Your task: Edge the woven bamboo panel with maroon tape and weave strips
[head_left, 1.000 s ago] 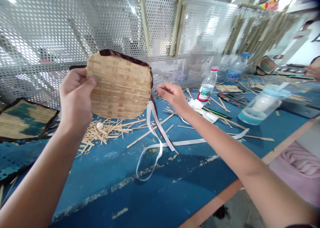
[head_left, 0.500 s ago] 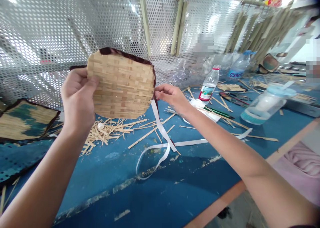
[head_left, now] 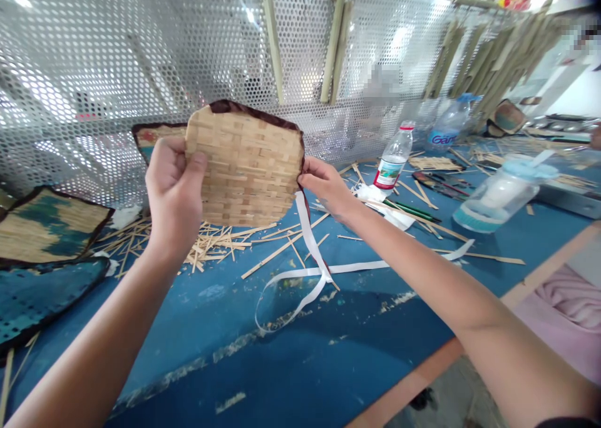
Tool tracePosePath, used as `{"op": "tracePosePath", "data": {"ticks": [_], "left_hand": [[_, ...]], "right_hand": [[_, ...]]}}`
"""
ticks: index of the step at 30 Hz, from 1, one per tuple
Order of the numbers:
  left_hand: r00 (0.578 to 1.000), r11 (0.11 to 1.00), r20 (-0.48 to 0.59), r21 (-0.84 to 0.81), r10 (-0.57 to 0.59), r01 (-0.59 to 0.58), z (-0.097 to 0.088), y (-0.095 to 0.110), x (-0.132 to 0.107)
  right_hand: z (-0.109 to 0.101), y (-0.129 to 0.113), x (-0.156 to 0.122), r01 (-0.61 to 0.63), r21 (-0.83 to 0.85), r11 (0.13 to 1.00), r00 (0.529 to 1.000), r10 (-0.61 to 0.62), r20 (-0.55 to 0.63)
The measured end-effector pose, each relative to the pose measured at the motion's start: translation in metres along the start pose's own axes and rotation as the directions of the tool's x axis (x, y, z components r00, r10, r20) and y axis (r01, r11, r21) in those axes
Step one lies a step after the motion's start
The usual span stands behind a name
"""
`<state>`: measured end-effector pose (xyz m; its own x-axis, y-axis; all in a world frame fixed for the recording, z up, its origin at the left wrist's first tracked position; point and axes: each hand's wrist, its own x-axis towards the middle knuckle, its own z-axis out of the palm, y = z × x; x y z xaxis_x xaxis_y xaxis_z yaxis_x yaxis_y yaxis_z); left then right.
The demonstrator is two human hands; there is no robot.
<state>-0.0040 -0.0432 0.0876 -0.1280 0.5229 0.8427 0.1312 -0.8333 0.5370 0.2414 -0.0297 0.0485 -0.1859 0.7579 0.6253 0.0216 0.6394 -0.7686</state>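
Right hand (head_left: 323, 184) now touching woven panel (head_left: 246, 165); left hand (head_left: 173, 193) opposite edge.

a bamboo-weaving workshop: blue workbench (head_left: 291, 359) littered with bamboo offcuts (head_left: 220, 240), perforated metal screen (head_left: 117, 59), hanging bamboo strips (head_left: 488, 65).

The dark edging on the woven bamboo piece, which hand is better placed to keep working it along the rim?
Probably the right hand: its fingertips pinch the woven piece's right rim where the edging and white ribbon hang. The left hand grips the opposite side.
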Motion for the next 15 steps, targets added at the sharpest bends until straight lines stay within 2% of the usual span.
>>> {"op": "tracePosePath", "data": {"ticks": [4,10,12,15], "left_hand": [[1.000,0.999,0.008,-0.018,-0.028,0.028,-0.002,-0.003,0.002],[0.997,0.998,-0.063,-0.045,-0.034,0.031,-0.014,-0.011,0.013],[0.995,0.999,-0.088,-0.043,-0.036,0.032,-0.017,-0.012,0.016],[0.993,0.999,-0.115,-0.051,-0.025,0.019,-0.017,-0.012,0.017]], "right_hand": [[0.000,0.000,0.000,-0.017,-0.001,1.000,1.000,0.017,-0.015],[-0.007,0.003,-0.002,-0.038,0.047,0.998,0.999,0.039,-0.008],[-0.007,0.002,-0.005,-0.035,-0.020,0.999,0.999,0.034,-0.026],[-0.002,-0.004,-0.011,-0.050,-0.208,0.977,0.994,0.027,-0.108]]}}
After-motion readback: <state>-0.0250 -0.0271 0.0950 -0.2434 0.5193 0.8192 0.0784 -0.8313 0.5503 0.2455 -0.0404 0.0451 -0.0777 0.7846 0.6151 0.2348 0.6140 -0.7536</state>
